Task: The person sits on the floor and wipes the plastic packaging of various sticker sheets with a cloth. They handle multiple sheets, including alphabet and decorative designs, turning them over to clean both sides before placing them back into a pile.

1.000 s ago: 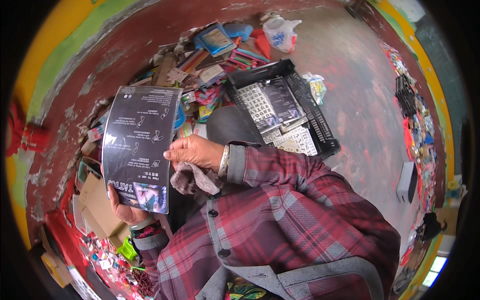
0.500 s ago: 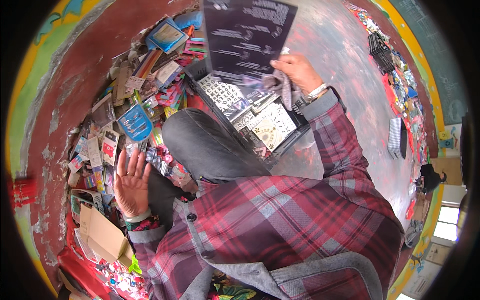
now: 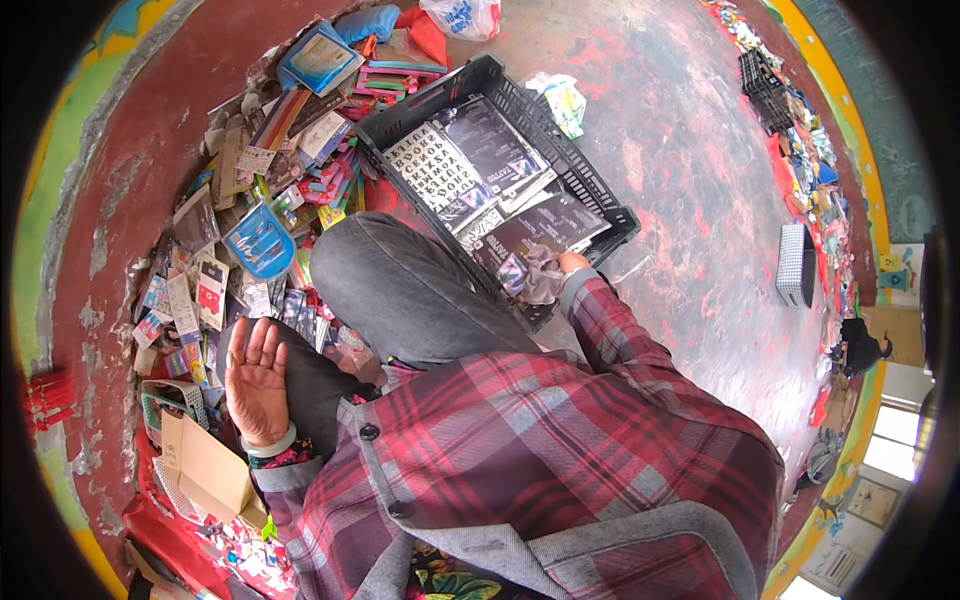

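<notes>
The right hand, wrapped round a grey cloth, rests on a dark flat packet inside the black plastic crate, while the left hand hovers open and empty above the colourful packets on the floor.

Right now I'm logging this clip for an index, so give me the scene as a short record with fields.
setting: red painted floor, person seated
left hand: open, palm up, holding nothing, beside a pile of packaged items
right hand: inside the black crate, on a grey cloth and dark sheet
crate contents: black printed sheets, one lettered sheet
</notes>
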`<act>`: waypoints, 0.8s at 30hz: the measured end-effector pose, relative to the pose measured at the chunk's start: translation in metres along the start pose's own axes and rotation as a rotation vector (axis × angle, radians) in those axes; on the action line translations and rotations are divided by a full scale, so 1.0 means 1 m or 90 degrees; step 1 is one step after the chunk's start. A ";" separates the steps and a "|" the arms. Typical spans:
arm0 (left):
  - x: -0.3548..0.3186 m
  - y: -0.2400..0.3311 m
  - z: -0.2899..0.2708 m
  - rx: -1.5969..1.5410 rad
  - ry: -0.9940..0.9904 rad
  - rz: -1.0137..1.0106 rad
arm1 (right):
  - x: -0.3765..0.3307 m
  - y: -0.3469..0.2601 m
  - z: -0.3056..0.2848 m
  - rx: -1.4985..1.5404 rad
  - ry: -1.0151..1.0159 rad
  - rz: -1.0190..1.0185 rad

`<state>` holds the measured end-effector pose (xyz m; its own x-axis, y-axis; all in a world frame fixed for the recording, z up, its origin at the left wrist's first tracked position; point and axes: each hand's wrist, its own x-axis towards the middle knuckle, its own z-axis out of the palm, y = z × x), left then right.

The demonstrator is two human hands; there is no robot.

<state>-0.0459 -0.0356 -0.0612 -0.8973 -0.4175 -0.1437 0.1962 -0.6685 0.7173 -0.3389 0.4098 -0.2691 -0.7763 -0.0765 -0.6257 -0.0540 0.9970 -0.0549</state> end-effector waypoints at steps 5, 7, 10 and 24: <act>0.000 -0.001 0.000 0.002 0.018 0.005 | 0.001 -0.012 0.006 0.018 -0.055 -0.003; -0.001 -0.001 0.000 0.002 0.016 0.009 | 0.002 -0.016 0.008 0.030 -0.061 -0.007; -0.001 -0.001 0.001 0.006 0.012 0.008 | 0.000 -0.021 0.014 0.056 -0.071 -0.011; -0.004 0.001 0.001 -0.006 0.020 0.011 | 0.009 -0.036 -0.013 0.581 -0.107 0.055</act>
<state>-0.0425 -0.0347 -0.0593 -0.8810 -0.4476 -0.1532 0.2149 -0.6671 0.7133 -0.3520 0.3734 -0.2626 -0.6498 -0.0740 -0.7565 0.5692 0.6122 -0.5488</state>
